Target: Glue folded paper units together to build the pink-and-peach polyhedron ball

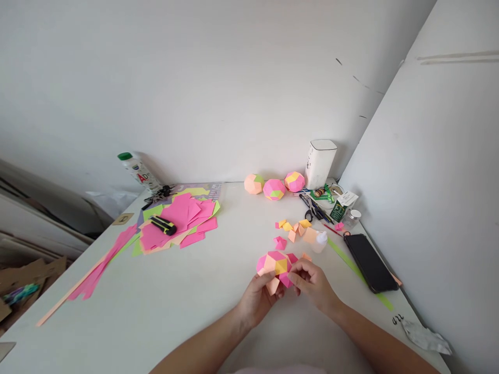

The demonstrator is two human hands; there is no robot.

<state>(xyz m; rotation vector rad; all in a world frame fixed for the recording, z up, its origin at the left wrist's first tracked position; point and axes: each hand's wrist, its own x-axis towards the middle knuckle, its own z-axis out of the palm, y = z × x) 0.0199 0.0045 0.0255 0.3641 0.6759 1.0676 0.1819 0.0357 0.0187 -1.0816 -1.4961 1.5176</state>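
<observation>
A partly built paper ball [275, 265] of pink, peach and yellow folded pieces is held just above the white table [163, 306], near its front right. My left hand [257, 296] cups it from below with fingers curled around it. My right hand [312, 283] pinches a pink flap on its right side. Small folded pieces [293, 228] in pink, yellow and peach lie just beyond the hands, next to a small glue bottle [320, 241].
Three finished paper balls [275, 188] sit by the back wall beside a white container [320, 163]. A pile of pink and green paper [177, 223] with a black cutter [163, 225] lies at left. A black phone [369, 262], scissors [310, 210] and pens lie at right.
</observation>
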